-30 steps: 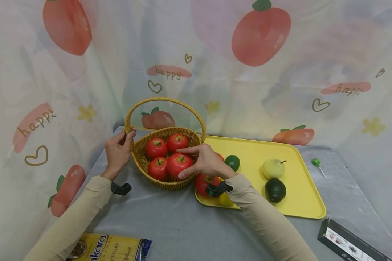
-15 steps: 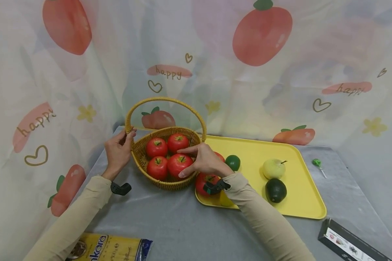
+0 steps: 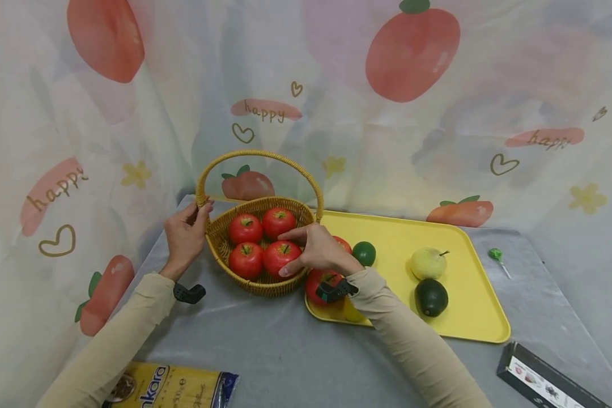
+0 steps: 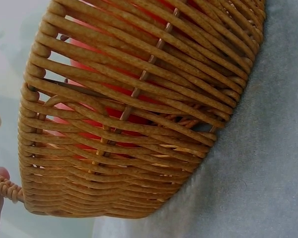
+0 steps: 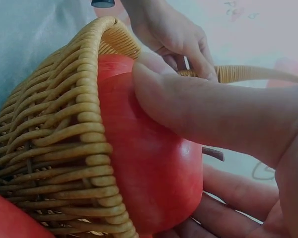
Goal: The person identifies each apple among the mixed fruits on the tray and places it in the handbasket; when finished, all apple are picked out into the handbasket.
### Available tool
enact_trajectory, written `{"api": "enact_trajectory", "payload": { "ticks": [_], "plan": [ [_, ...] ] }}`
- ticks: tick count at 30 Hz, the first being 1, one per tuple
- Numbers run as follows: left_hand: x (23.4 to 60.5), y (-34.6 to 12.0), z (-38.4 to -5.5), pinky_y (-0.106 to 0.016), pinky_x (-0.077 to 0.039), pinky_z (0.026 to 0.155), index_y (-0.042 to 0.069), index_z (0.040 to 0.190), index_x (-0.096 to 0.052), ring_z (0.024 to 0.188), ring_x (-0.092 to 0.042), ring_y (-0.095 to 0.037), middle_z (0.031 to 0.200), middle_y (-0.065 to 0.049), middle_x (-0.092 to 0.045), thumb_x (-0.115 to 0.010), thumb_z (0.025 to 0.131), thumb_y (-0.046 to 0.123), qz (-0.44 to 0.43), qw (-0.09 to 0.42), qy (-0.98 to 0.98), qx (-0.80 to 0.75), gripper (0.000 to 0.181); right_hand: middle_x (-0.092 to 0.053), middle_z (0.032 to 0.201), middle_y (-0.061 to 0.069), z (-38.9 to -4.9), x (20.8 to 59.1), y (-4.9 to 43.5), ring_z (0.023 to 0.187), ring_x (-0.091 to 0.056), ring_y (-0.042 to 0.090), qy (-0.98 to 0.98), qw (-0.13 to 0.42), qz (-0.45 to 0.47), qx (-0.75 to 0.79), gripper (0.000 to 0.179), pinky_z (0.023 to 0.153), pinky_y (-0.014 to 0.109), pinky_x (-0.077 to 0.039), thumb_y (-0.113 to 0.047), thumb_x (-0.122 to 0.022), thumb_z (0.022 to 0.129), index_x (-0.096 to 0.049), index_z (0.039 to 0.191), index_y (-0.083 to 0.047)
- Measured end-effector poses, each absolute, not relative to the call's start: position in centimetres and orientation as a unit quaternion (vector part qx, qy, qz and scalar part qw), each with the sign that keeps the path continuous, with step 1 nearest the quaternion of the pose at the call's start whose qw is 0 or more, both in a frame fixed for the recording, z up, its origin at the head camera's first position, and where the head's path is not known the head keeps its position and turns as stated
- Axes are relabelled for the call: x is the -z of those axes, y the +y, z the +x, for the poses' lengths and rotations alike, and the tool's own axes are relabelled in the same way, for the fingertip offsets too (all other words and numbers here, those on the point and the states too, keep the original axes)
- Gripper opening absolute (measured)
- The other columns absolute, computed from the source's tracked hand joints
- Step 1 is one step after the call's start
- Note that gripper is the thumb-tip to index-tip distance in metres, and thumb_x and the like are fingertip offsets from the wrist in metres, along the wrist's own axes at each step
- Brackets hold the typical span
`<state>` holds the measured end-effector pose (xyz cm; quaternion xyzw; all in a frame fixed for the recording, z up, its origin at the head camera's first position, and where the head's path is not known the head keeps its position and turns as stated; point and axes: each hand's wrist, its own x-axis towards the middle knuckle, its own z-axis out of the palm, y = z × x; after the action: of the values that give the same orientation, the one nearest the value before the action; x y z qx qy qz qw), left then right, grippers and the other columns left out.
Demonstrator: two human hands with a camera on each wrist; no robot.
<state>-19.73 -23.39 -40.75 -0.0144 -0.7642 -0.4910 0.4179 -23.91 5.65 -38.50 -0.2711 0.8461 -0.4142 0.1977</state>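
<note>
In the head view a woven basket [image 3: 265, 288] with a tall arched handle holds several red apples. My left hand [image 3: 185, 233] pinches the left foot of that handle between thumb and fingers. Over the basket's right rim reaches my right hand [image 3: 322, 249], gripping the front right apple [image 3: 279, 256] inside the basket. The right wrist view shows the thumb [image 5: 188, 101] across this apple [image 5: 149, 148], with the other fingers around its far side. The left wrist view is filled by the basket's woven side [image 4: 124, 119], red showing through the gaps.
A yellow tray [image 3: 387, 226] lies right of the basket. On it are a red apple [image 3: 320, 283], a green avocado-like fruit [image 3: 364, 253], a pale pear [image 3: 428, 263] and a dark avocado [image 3: 431, 297]. Nearby are a lollipop [image 3: 496, 255], a black box [image 3: 545, 379] and a pasta packet [image 3: 173, 385].
Both hands keep their holds on the basket handle and the apple. Only a slight shift of the whole view shows.
</note>
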Motion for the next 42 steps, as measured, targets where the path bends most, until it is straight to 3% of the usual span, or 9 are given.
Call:
{"api": "enact_trajectory", "payload": {
  "ticks": [12,16,25,36,42],
  "plan": [
    [40.8,-23.5,-19.7,-0.004,-0.045,0.071,-0.011,0.114,-0.078,0.081,-0.060,0.022,0.103,-0.032,-0.077,-0.069,0.099,-0.006,-0.028,0.421,-0.761,0.493,0.018,-0.075,0.130,0.004,-23.9,38.9,5.1,0.119,-0.063,0.020,0.873,0.162,-0.312,0.339,0.069,0.099,0.037,-0.056,-0.025,-0.101,0.071,-0.075,0.133,-0.013],
    [41.2,-23.7,-20.1,-0.004,-0.045,0.070,-0.011,0.115,-0.078,0.081,-0.061,0.022,0.102,-0.032,-0.077,-0.070,0.099,-0.006,-0.027,0.420,-0.762,0.492,0.019,-0.073,0.132,0.005,-23.9,38.8,5.2,0.124,-0.061,0.023,0.873,0.157,-0.322,0.331,0.069,0.104,0.040,-0.054,-0.024,-0.100,0.072,-0.074,0.135,-0.011],
    [43.4,-25.3,-21.5,-0.005,-0.049,0.075,0.002,0.122,-0.080,0.088,-0.070,0.004,0.109,-0.018,-0.081,-0.071,0.103,0.009,-0.005,0.393,-0.768,0.505,0.022,-0.070,0.135,0.009,-23.9,38.6,5.1,0.128,-0.059,0.028,0.870,0.162,-0.340,0.318,0.068,0.106,0.045,-0.054,-0.021,-0.097,0.076,-0.071,0.137,-0.007],
    [43.4,-25.5,-21.5,-0.007,-0.049,0.073,0.005,0.123,-0.080,0.086,-0.068,0.013,0.110,-0.018,-0.081,-0.070,0.105,0.014,-0.016,0.385,-0.770,0.508,0.023,-0.070,0.136,0.012,-24.3,38.8,4.9,0.126,-0.063,0.030,0.883,0.168,-0.353,0.259,0.065,0.107,0.045,-0.054,-0.026,-0.092,0.082,-0.067,0.140,-0.008],
    [42.5,-24.8,-20.9,-0.004,-0.046,0.069,-0.001,0.121,-0.079,0.083,-0.065,0.019,0.107,-0.024,-0.080,-0.069,0.103,0.006,-0.015,0.399,-0.768,0.502,0.022,-0.065,0.144,0.014,-24.0,38.6,5.5,0.133,-0.060,0.032,0.864,0.161,-0.395,0.267,0.070,0.111,0.048,-0.051,-0.028,-0.089,0.087,-0.061,0.147,-0.004]
  ]
}}
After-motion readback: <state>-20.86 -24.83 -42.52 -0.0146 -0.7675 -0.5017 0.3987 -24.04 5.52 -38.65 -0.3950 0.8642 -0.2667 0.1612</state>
